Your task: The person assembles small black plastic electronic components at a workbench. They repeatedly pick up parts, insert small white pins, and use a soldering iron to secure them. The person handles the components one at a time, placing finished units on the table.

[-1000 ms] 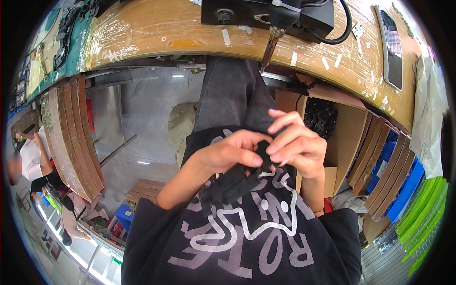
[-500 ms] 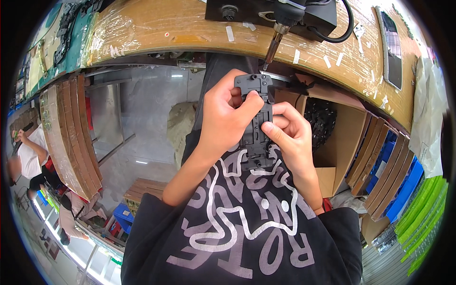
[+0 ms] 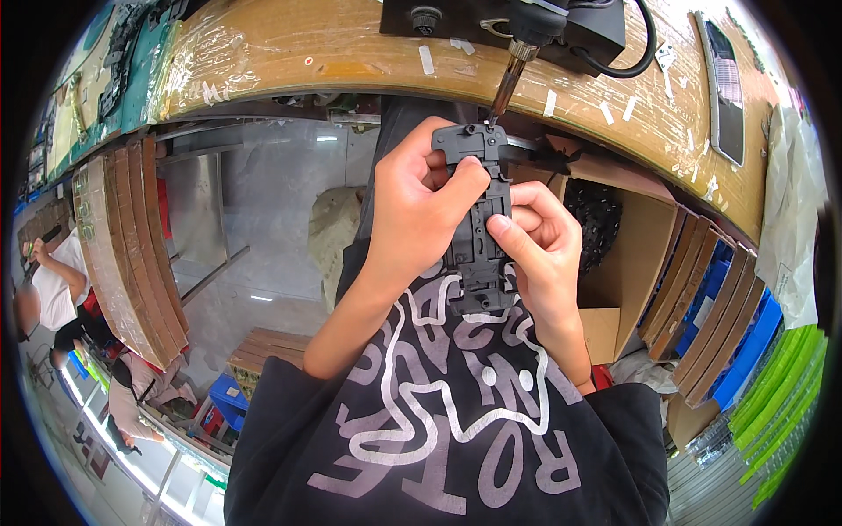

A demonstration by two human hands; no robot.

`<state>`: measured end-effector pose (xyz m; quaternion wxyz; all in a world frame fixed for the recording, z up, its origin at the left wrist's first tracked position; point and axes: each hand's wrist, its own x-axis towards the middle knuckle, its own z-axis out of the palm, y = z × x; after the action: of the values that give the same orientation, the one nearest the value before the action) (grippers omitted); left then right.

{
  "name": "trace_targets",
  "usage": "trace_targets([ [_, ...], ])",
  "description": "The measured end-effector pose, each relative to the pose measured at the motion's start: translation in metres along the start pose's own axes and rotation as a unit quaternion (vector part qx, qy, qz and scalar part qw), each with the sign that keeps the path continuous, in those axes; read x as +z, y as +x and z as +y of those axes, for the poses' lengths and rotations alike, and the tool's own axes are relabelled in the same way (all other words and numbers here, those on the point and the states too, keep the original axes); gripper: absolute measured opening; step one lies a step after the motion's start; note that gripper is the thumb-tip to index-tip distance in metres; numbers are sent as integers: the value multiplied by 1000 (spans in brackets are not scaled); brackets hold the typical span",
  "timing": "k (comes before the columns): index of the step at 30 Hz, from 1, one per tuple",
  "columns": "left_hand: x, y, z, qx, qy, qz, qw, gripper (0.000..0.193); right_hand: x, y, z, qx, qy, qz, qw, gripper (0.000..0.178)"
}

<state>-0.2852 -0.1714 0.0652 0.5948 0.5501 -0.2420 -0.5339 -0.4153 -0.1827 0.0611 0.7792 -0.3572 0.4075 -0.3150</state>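
Note:
A long black moulded plastic chassis (image 3: 481, 256) with posts and slots is held upright before my chest. My left hand (image 3: 410, 206) grips its upper left side, thumb pressed on the front face. My right hand (image 3: 545, 245) pinches the right edge near the middle, thumb on the face and fingers curled behind. At the top right corner of the chassis is the metal tip of a soldering iron (image 3: 509, 83) with a brass collar. The tip appears to touch a small post there; the exact contact is too small to tell.
A black box (image 3: 605, 39) with a knob and cable stands on the wooden bench (image 3: 289, 61). A phone (image 3: 724, 96) lies at its right. An open carton (image 3: 645, 219) of small black parts is below. Stacked cardboard (image 3: 132, 254) stands left; other people are at far left.
Both hands have raised the chassis slightly and to the right, bringing its top right corner up to the iron's tip. The grip is the same.

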Motion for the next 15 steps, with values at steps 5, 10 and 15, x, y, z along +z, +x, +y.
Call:
trace_targets([
  [5, 1, -1, 2, 3, 1, 1, 1000, 8, 1, -1, -2, -3, 3, -2, 1000, 14],
  [10, 1, -1, 1, 4, 0, 6, 1000, 8, 1, -1, -3, -5, 14, -1, 1000, 15],
  [15, 1, -1, 2, -2, -4, 5, 1000, 8, 1, -1, -3, -6, 10, -4, 1000, 15],
])
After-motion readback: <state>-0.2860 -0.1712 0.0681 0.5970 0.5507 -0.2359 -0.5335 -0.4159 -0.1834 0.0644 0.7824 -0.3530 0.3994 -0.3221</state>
